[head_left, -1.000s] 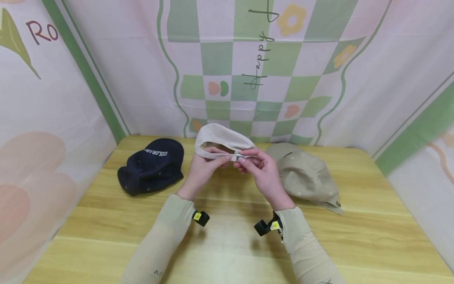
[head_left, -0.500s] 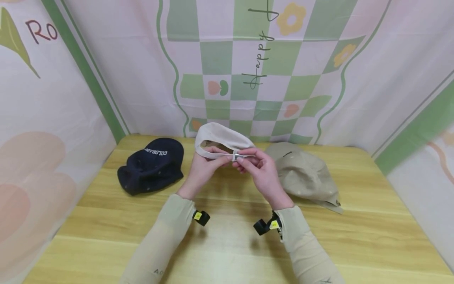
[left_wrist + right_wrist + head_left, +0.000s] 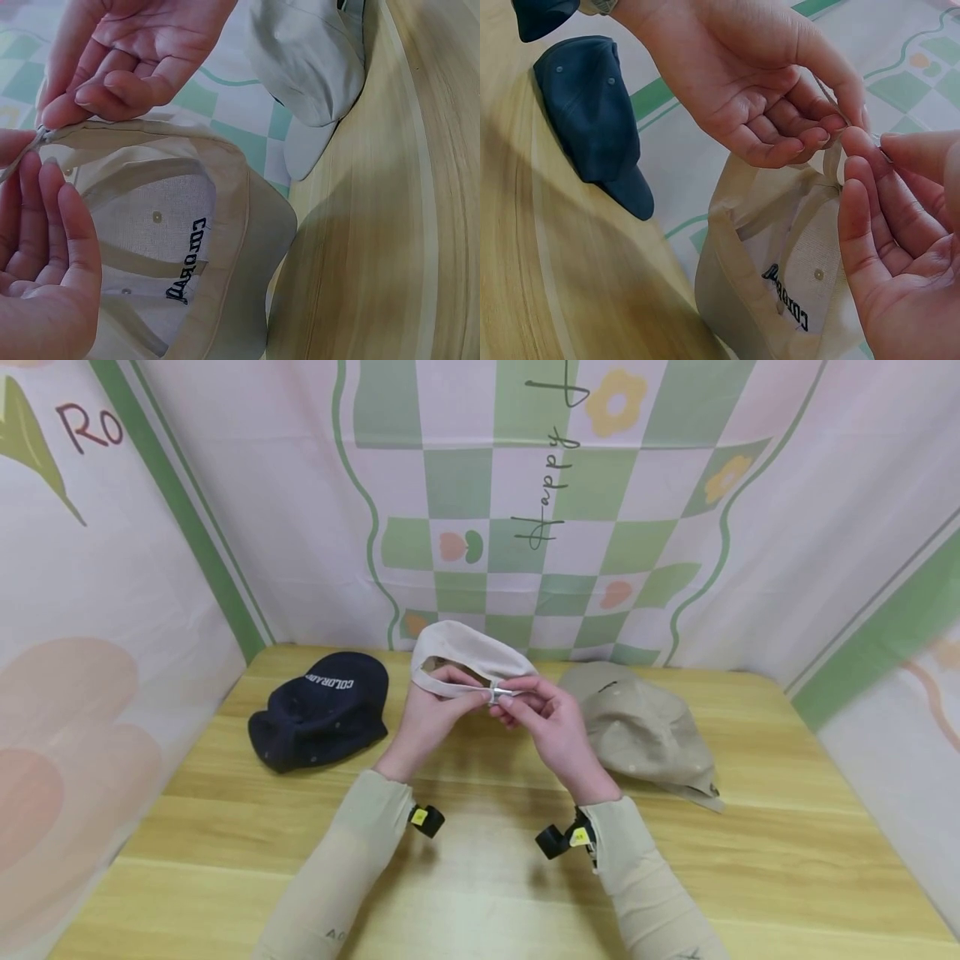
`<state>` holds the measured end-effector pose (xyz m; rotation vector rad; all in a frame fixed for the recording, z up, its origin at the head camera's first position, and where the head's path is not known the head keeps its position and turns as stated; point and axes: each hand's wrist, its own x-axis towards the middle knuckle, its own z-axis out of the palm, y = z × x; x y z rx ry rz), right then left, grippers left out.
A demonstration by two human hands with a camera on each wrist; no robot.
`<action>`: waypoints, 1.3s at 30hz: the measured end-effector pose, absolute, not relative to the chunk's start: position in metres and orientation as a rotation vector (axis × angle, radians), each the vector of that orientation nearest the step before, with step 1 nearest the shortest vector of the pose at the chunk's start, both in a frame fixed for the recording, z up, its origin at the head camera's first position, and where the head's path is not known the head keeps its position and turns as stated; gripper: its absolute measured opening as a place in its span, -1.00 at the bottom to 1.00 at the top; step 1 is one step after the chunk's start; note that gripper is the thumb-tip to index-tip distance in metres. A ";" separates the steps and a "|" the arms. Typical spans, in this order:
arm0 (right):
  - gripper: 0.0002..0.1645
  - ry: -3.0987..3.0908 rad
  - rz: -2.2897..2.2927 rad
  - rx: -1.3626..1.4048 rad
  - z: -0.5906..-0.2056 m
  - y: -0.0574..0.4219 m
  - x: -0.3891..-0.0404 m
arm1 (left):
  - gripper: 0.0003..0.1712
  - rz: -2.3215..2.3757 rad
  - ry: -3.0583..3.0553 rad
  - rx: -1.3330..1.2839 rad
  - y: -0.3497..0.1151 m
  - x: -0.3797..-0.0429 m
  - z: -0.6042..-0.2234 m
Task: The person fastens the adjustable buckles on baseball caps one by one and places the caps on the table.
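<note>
A cream baseball cap [image 3: 476, 647] is held up near the table's far edge, its rear opening facing me. My left hand [image 3: 429, 718] pinches the back strap between thumb and fingers, left of a small silver buckle [image 3: 498, 692]. On the buckle's other side, my right hand [image 3: 553, 722] pinches the strap end and the metal with thumb and forefinger. In the left wrist view the cap's inside [image 3: 150, 217] shows dark stitched lettering seen from behind. The fingertips of both hands nearly meet at the buckle, covering much of it.
A navy cap [image 3: 322, 714] with white lettering lies on the wooden table [image 3: 480, 893] to the left. A tan cap [image 3: 648, 727] lies to the right, close by my right wrist. Printed cloth [image 3: 457, 485] hangs behind the table and on both sides.
My right fingertips and the buckle have shifted very slightly left, toward my left thumb. The buckle's metal has changed its tilt a little. The other caps stay put.
</note>
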<state>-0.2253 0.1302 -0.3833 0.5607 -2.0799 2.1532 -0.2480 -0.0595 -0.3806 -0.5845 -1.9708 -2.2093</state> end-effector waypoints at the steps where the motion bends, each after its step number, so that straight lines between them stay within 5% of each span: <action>1: -0.75 -2.082 2.153 0.560 -0.383 0.130 -0.225 | -0.86 -2.207 -1.973 -0.585 -0.059 -0.248 -0.381; 39: -0.73 -2.019 2.264 0.532 -0.386 0.129 -0.226 | -0.87 -2.256 -1.984 -0.575 -0.058 -0.249 -0.383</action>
